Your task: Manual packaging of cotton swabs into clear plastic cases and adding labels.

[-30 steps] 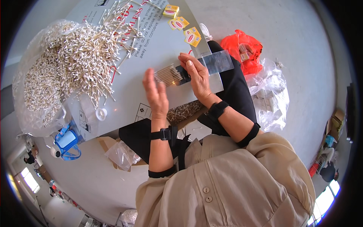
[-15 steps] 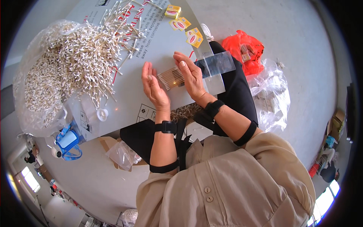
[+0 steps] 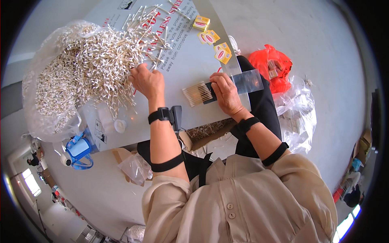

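Observation:
My left hand (image 3: pixel 149 83) is at the right edge of a big heap of white-tipped cotton swabs (image 3: pixel 107 54). Its fingers are curled together among the swabs, and their tips are partly hidden. My right hand (image 3: pixel 227 95) lies closed over a flat, glossy strip (image 3: pixel 250 82), partly dark and partly see-through, which sticks out past the table's right edge. At the strip's left end, beside the right fingers, a neat row of cotton swabs (image 3: pixel 197 94) lies side by side.
A clear plastic bag (image 3: pixel 34 111) surrounds the heap on the grey table (image 3: pixel 174 111). Yellow cards (image 3: pixel 223 53) and a small yellow box (image 3: pixel 201 23) lie at the far right. Below are a blue-strapped bottle (image 3: pixel 78 150), a red bag (image 3: pixel 279 65), a clear bag (image 3: pixel 300 125) and an open carton (image 3: pixel 208 139).
My left hand has left the swab row and moved to the heap, its fingers now curled. My right hand has slid off the row onto the strip. The whole view has shifted slightly.

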Demonstrator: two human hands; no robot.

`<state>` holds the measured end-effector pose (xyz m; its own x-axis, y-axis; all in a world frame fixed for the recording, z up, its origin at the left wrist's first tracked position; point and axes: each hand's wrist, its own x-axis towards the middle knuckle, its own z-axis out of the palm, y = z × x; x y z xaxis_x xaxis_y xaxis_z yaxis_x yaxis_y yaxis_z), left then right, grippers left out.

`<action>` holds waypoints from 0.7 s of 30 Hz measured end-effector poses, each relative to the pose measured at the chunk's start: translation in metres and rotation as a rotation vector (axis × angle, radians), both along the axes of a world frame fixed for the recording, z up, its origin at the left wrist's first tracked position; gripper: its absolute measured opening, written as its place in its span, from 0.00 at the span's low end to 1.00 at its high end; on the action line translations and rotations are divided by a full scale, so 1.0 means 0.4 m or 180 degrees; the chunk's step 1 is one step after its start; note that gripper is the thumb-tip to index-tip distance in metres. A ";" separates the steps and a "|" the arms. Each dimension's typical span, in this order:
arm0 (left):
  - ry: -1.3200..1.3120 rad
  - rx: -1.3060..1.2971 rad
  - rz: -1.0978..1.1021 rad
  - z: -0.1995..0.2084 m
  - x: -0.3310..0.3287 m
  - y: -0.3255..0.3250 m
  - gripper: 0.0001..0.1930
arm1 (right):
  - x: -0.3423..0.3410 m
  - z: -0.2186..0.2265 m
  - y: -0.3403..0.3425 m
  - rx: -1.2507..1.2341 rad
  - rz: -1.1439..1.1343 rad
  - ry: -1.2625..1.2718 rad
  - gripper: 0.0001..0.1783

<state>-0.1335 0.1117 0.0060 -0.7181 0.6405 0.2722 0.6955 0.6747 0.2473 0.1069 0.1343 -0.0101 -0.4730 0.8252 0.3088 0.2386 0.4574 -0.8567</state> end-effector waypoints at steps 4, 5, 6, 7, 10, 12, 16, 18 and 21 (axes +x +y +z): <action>-0.0112 -0.0691 -0.0015 0.013 -0.021 -0.007 0.07 | -0.004 0.002 0.001 0.0032 0.0003 -0.0061 0.06; -0.0103 -0.0688 -0.0017 0.005 -0.018 -0.017 0.07 | -0.006 0.004 0.001 0.0034 0.0000 -0.0052 0.06; -0.0066 -0.0647 -0.0132 -0.006 -0.004 -0.028 0.05 | -0.005 0.004 0.001 0.0027 0.0015 -0.0057 0.05; -0.0030 -0.0606 -0.0245 -0.017 0.010 -0.038 0.03 | -0.005 0.004 0.000 0.0020 0.0031 -0.0063 0.05; -0.0334 -0.0351 -0.0695 -0.012 0.085 -0.049 0.03 | 0.001 0.004 0.002 -0.0004 0.0027 -0.0086 0.05; -0.0671 -0.0212 -0.0866 -0.006 0.107 -0.038 0.06 | 0.002 0.001 0.003 0.0015 0.0020 -0.0087 0.06; -0.0048 0.0751 -0.1197 -0.006 0.044 0.004 0.14 | -0.004 0.004 0.001 0.0040 0.0030 -0.0068 0.07; 0.0118 0.0524 -0.1208 0.005 0.000 0.029 0.16 | -0.003 0.003 0.000 0.0023 0.0018 -0.0084 0.07; 0.0170 -0.0056 -0.1611 0.018 -0.046 0.056 0.08 | -0.003 0.004 -0.001 0.0027 0.0023 -0.0103 0.07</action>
<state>-0.1521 0.1341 0.0133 -0.3021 0.9093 0.2861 0.9476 0.2538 0.1940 0.1058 0.1339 -0.0085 -0.4887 0.8192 0.3002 0.2629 0.4663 -0.8446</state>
